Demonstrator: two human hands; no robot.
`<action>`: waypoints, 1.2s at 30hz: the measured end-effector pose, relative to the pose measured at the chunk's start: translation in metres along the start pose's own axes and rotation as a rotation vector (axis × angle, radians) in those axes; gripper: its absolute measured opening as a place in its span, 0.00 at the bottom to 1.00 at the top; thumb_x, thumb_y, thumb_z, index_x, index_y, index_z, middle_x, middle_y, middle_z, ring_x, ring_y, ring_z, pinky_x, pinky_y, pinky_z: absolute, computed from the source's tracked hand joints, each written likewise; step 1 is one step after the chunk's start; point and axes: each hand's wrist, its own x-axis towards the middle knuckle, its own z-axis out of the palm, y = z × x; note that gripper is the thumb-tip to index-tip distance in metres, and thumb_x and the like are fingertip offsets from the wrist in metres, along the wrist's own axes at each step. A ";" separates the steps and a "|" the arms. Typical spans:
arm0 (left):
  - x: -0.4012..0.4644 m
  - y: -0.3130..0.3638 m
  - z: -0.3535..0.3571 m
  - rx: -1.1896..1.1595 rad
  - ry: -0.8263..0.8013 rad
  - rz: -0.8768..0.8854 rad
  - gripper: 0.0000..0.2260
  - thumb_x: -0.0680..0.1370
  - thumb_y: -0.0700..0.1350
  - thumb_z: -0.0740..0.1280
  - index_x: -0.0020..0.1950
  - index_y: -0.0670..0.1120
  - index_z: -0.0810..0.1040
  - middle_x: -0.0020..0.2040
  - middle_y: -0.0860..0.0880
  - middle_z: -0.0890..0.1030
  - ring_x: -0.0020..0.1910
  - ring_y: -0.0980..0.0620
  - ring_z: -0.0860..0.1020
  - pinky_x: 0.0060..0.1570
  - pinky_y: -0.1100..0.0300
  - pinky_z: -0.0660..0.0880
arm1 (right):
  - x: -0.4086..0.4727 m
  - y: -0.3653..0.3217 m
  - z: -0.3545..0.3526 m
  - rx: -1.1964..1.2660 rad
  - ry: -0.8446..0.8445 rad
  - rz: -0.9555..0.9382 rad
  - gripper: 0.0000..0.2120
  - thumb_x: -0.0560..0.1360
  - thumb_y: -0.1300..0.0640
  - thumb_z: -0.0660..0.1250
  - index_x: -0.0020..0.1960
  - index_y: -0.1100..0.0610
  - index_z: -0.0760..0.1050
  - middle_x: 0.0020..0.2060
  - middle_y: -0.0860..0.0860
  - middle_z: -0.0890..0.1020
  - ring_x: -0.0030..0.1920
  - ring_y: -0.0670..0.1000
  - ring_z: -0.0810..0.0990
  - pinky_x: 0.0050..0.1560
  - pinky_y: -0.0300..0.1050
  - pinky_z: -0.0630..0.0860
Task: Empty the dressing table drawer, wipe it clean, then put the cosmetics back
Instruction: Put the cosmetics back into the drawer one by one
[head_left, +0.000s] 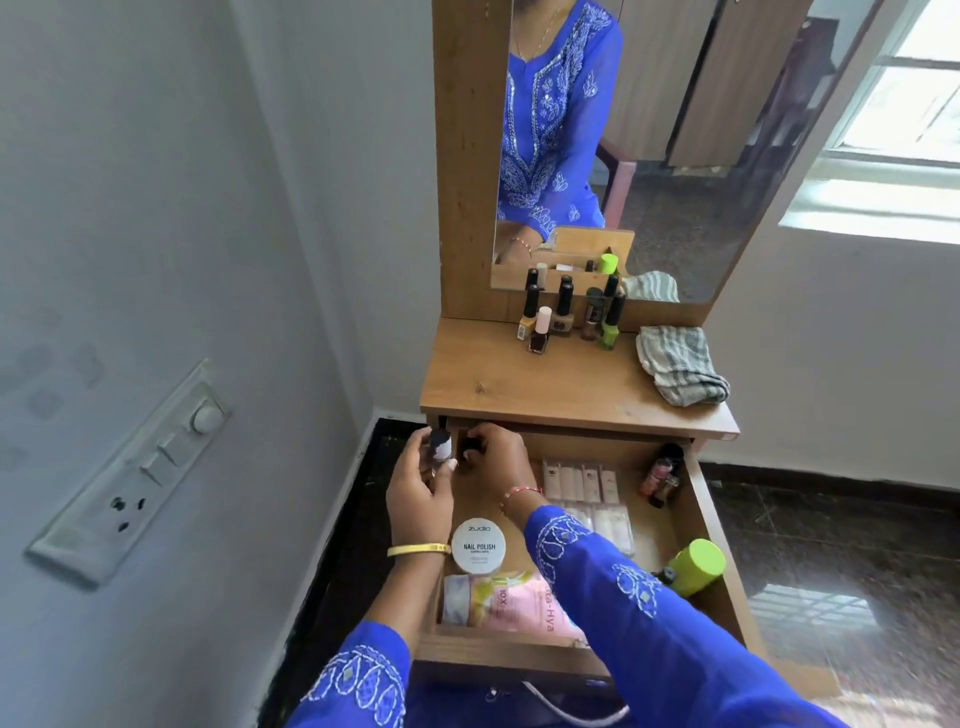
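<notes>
Dark-capped bottle (440, 445) standing upright in left hand (418, 486), fingers pinching it, over the drawer (701, 499) back-left corner | right hand (496, 451) fingers curling round a dark item just beside it, deeper in that corner | right hand lying nearer the remaining cosmetics | emptying seemingly underway

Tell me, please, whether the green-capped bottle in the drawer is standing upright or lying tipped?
Tipped. The green-capped bottle lies on its side against the drawer's right wall, cap pointing up and right.
</notes>
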 end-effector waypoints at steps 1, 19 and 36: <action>0.000 0.000 0.001 -0.006 -0.003 -0.004 0.20 0.72 0.33 0.68 0.63 0.40 0.72 0.56 0.41 0.80 0.55 0.46 0.79 0.54 0.59 0.74 | 0.000 -0.002 0.000 -0.009 -0.010 -0.014 0.15 0.73 0.67 0.64 0.59 0.63 0.76 0.54 0.60 0.81 0.56 0.58 0.78 0.58 0.45 0.72; -0.003 -0.001 0.001 0.054 -0.098 0.029 0.17 0.72 0.32 0.67 0.61 0.39 0.76 0.56 0.42 0.80 0.55 0.47 0.78 0.56 0.53 0.76 | -0.040 -0.007 -0.035 0.461 0.037 -0.027 0.10 0.74 0.65 0.66 0.55 0.60 0.78 0.43 0.54 0.81 0.44 0.51 0.80 0.51 0.46 0.80; -0.004 -0.002 0.005 0.028 -0.063 -0.007 0.13 0.75 0.32 0.62 0.58 0.40 0.77 0.54 0.44 0.81 0.50 0.57 0.77 0.52 0.68 0.71 | -0.014 0.026 -0.030 0.049 0.091 0.079 0.12 0.70 0.68 0.67 0.53 0.61 0.77 0.45 0.54 0.81 0.44 0.50 0.76 0.42 0.34 0.67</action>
